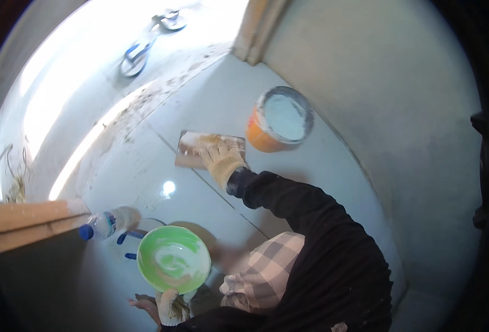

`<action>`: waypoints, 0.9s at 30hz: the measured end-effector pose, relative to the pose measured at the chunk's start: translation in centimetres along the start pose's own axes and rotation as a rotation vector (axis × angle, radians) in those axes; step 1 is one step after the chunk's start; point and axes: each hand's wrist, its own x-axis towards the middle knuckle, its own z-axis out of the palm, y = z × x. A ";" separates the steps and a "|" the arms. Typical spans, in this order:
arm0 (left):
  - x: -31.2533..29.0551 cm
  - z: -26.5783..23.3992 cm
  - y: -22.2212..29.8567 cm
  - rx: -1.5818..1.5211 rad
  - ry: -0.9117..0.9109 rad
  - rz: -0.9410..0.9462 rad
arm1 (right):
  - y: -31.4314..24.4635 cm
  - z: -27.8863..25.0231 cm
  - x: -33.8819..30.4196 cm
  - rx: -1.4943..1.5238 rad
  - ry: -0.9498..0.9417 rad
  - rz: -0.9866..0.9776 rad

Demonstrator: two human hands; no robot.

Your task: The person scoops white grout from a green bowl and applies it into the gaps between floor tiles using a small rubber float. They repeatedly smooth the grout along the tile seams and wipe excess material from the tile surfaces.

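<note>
In my left hand (171, 309), which wears a pale work glove, the near rim of a green bowl (193, 248) is gripped; the bowl tilts and is smeared inside with white paste. My right hand (222, 164), in a cream knitted glove, reaches out across a flat rectangular plastering float (188, 159). White paste coats part of the float's face, and the fingers wrap over its middle; a handle cannot be made out. Just right of the float stands an orange bucket (262, 136) holding pale paste.
Beside the bowl lies a clear plastic bottle (109, 223) with a blue cap, near a wooden door frame (31, 217). Two blue-strapped sandals (135, 58) lie at the bright doorway. A bare plastered wall (388, 110) rises on the right above pale floor tiles (200, 94).
</note>
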 end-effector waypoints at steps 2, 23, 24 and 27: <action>1.9 0.5 1.3 -0.112 -0.066 0.023 | 1.1 1.1 -2.7 0.221 -0.081 -0.066; 22.3 -3.6 10.0 -0.006 -0.265 -0.041 | 7.8 12.0 10.4 1.140 0.239 0.597; 22.4 -4.2 10.4 -0.015 -0.287 -0.025 | 7.6 12.5 11.5 1.478 0.358 0.611; 22.6 -5.4 10.8 -0.012 -0.261 -0.018 | 8.6 11.0 15.4 1.702 0.260 0.460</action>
